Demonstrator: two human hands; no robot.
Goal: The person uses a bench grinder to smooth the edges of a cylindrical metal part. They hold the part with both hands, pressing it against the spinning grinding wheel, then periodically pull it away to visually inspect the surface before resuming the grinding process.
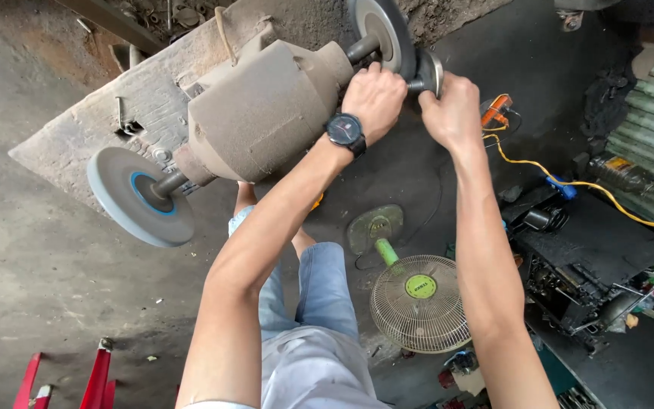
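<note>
Head view shows both hands at the right-hand wheel (384,30) of a dusty bench grinder (263,106) on a concrete slab (100,125). Left hand (372,95), wearing a wristwatch (346,130), and right hand (452,110) clench a round metal part (427,72) against that wheel. A green fan (418,299) stands on the floor below.

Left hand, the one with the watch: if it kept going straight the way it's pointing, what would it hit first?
The left hand points up and away along the forearm, fingers by the grinder's shaft. Straight on, it would probably meet the grey grinding wheel first, just beyond the knuckles; depth is hard to judge from this head view.
</note>
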